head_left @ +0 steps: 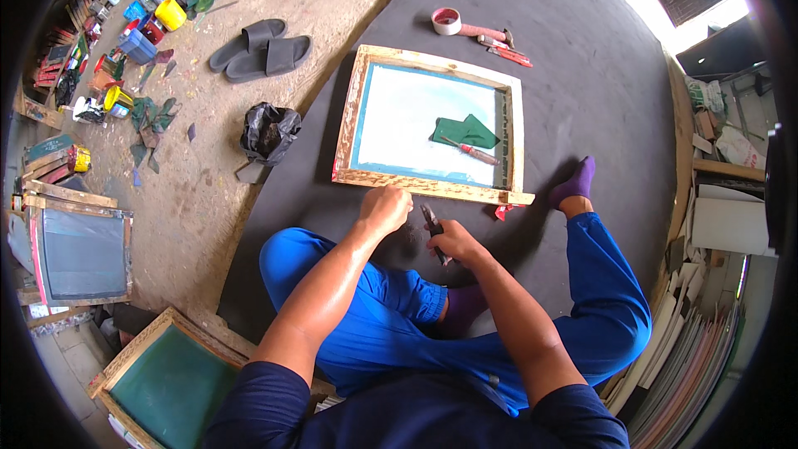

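Just beyond my folded legs, a wooden screen frame with pale mesh lies flat on the dark surface. At its near edge, my left hand is closed, fingers pinched together; whatever they hold is too small or hidden to make out. To the right of it, my right hand grips dark pliers, their jaws pointing up and left, apart from the frame. A green piece of cloth and a slim red-handled tool rest on the mesh. A small red scrap touches the frame's near right corner.
Beyond the frame sit a tape roll, a hammer and red-handled tools. A black plastic bag, sandals and several paint containers are on the floor at left. A green-meshed frame lies at lower left.
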`<action>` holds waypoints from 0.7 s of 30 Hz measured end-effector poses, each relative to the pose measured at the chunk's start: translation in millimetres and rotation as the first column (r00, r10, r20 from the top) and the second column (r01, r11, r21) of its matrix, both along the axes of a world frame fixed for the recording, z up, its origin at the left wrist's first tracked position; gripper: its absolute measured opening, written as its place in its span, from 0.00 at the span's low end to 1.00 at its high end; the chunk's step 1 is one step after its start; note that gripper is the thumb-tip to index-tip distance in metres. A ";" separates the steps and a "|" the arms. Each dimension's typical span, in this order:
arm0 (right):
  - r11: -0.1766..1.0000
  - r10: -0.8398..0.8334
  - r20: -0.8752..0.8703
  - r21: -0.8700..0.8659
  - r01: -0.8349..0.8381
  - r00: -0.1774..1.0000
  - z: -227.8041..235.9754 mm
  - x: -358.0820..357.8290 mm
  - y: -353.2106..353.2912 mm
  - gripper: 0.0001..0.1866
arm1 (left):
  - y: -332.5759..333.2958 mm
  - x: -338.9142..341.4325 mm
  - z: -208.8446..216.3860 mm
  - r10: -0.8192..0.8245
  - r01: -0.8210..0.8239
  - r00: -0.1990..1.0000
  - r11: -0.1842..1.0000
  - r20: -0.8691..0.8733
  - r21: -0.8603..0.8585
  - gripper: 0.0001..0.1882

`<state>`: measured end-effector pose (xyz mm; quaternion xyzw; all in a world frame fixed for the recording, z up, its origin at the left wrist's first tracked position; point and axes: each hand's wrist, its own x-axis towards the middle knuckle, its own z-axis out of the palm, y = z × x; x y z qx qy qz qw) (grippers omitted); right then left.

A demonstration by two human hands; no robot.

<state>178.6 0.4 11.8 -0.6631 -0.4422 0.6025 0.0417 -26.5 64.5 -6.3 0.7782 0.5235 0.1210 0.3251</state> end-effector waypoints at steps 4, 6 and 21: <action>0.999 -0.044 0.173 0.036 0.038 0.984 10.0 3.0 15.6 0.10 | -0.7 -0.2 18.4 -0.111 0.091 0.963 0.991 -0.245 -0.095 0.08; 0.999 -0.028 0.202 0.033 0.021 0.979 6.4 4.8 20.3 0.09 | -2.5 3.4 25.9 -0.145 0.097 0.930 0.983 -0.339 -0.157 0.12; 0.997 0.073 0.318 0.003 -0.077 0.945 24.6 -15.0 42.9 0.15 | 4.2 -0.9 38.4 -0.228 0.158 0.931 0.956 -0.285 -0.249 0.25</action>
